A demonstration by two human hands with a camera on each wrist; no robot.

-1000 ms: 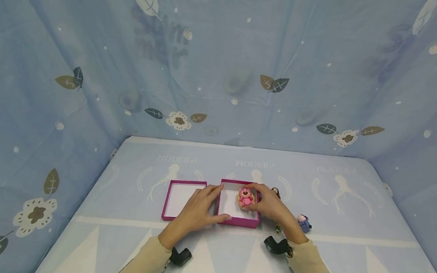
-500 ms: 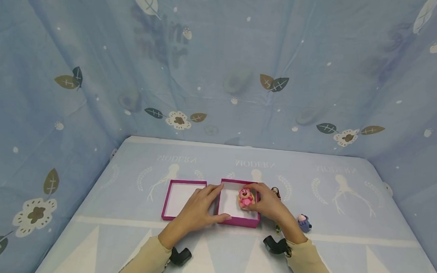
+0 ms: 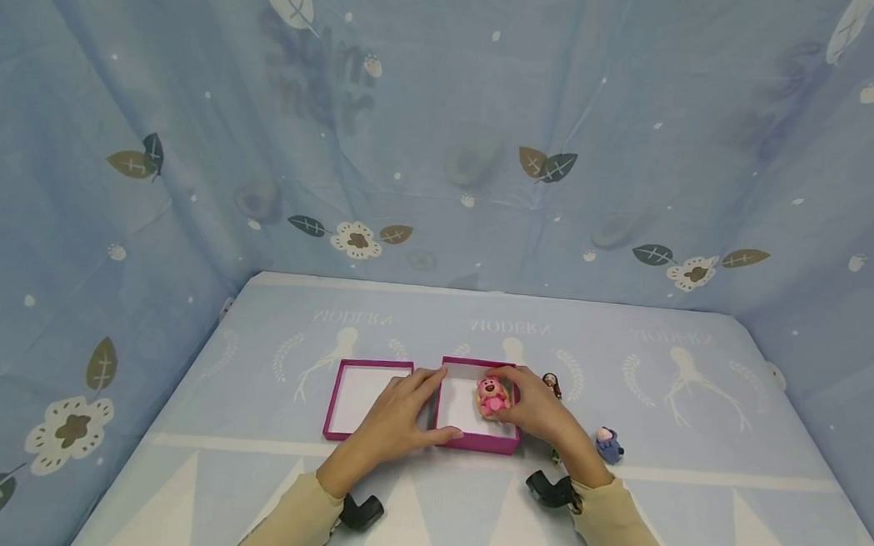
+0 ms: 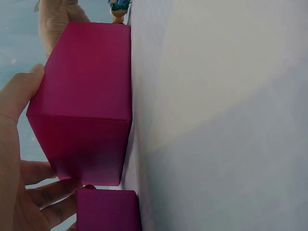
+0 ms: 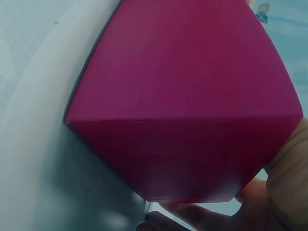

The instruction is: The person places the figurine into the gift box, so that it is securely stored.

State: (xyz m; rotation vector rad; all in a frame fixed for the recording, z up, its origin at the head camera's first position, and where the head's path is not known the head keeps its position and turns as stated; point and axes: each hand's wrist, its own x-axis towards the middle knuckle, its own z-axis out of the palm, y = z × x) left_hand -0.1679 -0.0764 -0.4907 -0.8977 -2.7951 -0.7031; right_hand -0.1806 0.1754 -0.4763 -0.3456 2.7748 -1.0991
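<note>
1. The pink bear [image 3: 491, 396] is inside the walls of the box [image 3: 479, 444], over by the right side. I can't tell if its bottom touches the box floor.
2. The right hand [image 3: 535, 408] pinches the bear between the thumb and a finger. So the bear is in, but not let go. That bit looks almost done to me.
3. The left hand [image 3: 396, 415] has its fingers spread out. They rest on the left wall of the box, and the thumb touches the front edge. They touch it but do not curl around it, as if to keep it steady.
4. What looks like the lid [image 3: 365, 394] is already off. It lies flat, just beside the box on the left, with its white inside facing up.
5. Three more toys are outside the box, on the right. A doll with brown hair [image 3: 551, 383] is close by, partly behind the right hand. A bit of a green toy [image 3: 556, 456] peeks out by the arm. A blue toy [image 3: 609, 446] is farther off. These three are not in the box.
6. Everything is on a pale blue and white table [image 3: 460, 517].
</note>
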